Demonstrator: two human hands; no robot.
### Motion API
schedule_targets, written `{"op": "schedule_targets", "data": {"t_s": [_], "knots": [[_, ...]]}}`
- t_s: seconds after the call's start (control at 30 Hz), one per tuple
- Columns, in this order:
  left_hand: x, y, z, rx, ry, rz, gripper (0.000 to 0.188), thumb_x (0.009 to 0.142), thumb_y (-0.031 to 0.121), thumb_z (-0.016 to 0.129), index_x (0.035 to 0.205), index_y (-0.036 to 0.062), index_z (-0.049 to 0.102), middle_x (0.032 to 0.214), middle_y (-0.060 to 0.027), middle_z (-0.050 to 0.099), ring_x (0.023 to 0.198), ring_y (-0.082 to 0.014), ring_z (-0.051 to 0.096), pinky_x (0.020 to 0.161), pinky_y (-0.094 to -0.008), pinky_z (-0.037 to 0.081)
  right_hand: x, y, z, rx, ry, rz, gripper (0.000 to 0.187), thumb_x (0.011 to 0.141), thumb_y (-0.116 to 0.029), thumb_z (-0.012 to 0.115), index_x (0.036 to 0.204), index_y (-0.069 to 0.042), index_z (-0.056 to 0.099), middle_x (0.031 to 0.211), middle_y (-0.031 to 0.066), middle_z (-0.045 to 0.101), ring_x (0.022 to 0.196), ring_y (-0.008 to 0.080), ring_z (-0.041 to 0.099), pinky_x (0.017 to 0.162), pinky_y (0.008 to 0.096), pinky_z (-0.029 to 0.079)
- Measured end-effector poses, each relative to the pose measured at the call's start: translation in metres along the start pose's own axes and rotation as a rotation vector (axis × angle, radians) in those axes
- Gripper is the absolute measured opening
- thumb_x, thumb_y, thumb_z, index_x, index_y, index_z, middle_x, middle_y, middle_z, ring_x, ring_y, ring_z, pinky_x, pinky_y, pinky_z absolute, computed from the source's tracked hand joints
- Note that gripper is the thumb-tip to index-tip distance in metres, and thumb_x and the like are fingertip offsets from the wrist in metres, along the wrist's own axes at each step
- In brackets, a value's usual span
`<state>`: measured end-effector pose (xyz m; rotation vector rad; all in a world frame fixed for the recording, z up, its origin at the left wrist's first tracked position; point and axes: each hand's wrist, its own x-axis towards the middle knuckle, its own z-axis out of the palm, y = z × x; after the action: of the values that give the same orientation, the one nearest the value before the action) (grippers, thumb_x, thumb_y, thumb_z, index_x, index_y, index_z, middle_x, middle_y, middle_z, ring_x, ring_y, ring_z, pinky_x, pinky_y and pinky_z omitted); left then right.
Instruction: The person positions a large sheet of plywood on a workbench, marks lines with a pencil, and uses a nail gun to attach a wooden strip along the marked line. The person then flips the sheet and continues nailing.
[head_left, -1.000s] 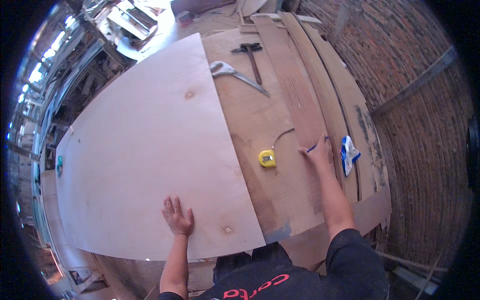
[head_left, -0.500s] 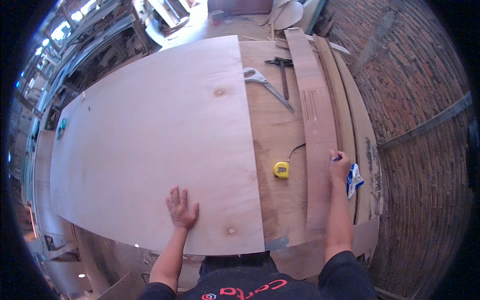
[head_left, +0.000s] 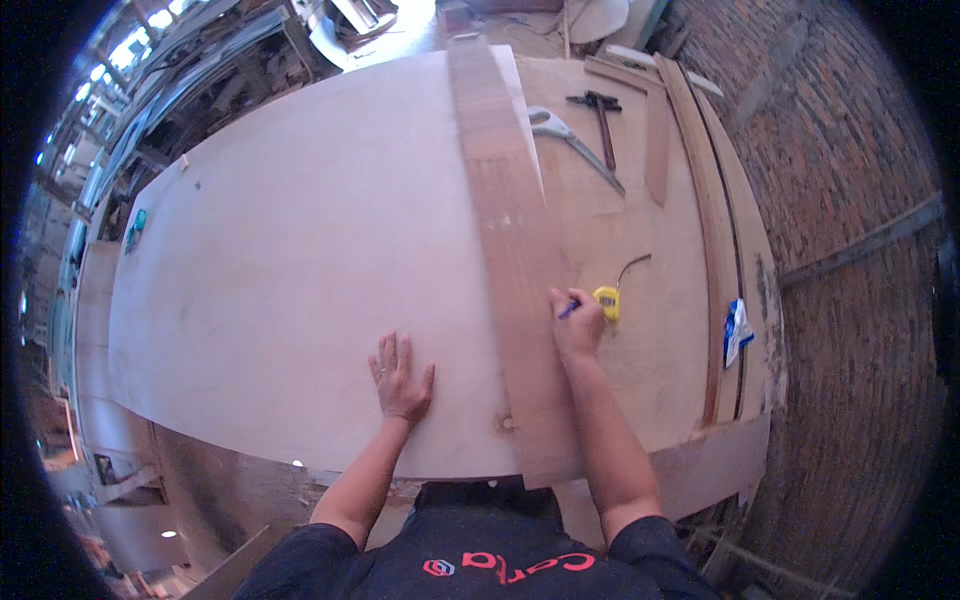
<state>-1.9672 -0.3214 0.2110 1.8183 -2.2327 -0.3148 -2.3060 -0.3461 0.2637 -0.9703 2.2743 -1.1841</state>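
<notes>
The right hand is closed around a blue pen, its fingers curled at the right edge of a long brown board; whether they also pinch that edge, I cannot tell. The left hand is open and flat, fingers a little apart, pressed on the pale plywood sheet to the left of the board.

The left forearm slants up and inward, fingers pointing away from the body, thumb out to the right. The right forearm leans in to the left, knuckles up.

Just right of the right hand sits a yellow tape measure, its blade partly out. Beyond that hand lies a handsaw; farther right is a blue-and-white packet.

The dark shirt below both hands carries red lettering and a small hexagonal emblem; print on the packet is too small to read.
</notes>
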Motion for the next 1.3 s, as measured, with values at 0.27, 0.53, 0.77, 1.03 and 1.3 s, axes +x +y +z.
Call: {"op": "schedule_targets", "data": {"t_s": [0.27,0.53,0.77,1.03,1.3], "knots": [[-0.006,-0.019,0.016,-0.269,0.107,0.08,0.081,0.102,0.052,0.06,0.163,0.0056,0.033,0.169,-0.022,0.03,0.159,-0.0379,0.024,0.127,-0.0644,0.01,-0.097,0.004,-0.065,-0.319,0.028,0.033,0.039,0.095,-0.039,0.075,0.115,-0.006,0.075,0.101,0.021,0.076,0.094,0.0413,0.073,0.084,0.0484,0.057],[0.002,-0.012,0.013,-0.082,0.075,0.221,0.095,0.092,0.069,0.064,0.162,0.0112,0.036,0.17,-0.0194,0.029,0.16,-0.0365,0.022,0.125,-0.0688,0.008,-0.276,0.085,-0.083,-0.486,0.024,0.023,0.034,0.089,-0.031,0.082,0.11,-0.006,0.075,0.096,0.0165,0.065,0.091,0.0361,0.066,0.08,0.0453,0.054],[0.003,-0.016,0.01,-0.01,0.026,0.263,0.099,0.091,0.074,0.063,0.163,0.0108,0.037,0.17,-0.0222,0.03,0.161,-0.0378,0.021,0.124,-0.0717,0.003,-0.34,0.069,-0.05,-0.308,0.139,0.033,0.025,0.094,-0.032,0.075,0.103,-0.008,0.075,0.098,0.0159,0.064,0.096,0.0394,0.065,0.082,0.0456,0.053],[0.03,0.03,0.024,-0.063,-0.022,0.226,0.105,0.088,0.079,0.061,0.164,0.0112,0.036,0.17,-0.0231,0.03,0.162,-0.0384,0.018,0.123,-0.0717,0.0,-0.33,0.128,-0.084,-0.192,0.077,0.063,0.025,0.1,-0.027,0.07,0.098,-0.003,0.074,0.092,0.0136,0.07,0.087,0.034,0.069,0.08,0.0436,0.055],[0.033,0.074,0.038,0.012,-0.008,0.217,0.109,0.08,0.085,0.065,0.163,0.0179,0.042,0.17,-0.0256,0.029,0.161,-0.0418,0.017,0.123,-0.0727,-0.001,-0.306,0.111,-0.059,0.415,-0.278,0.59,0.033,0.096,-0.032,0.079,0.083,-0.003,0.073,0.078,-0.0001,0.068,0.074,0.0095,0.059,0.07,0.0291,0.047]]}}
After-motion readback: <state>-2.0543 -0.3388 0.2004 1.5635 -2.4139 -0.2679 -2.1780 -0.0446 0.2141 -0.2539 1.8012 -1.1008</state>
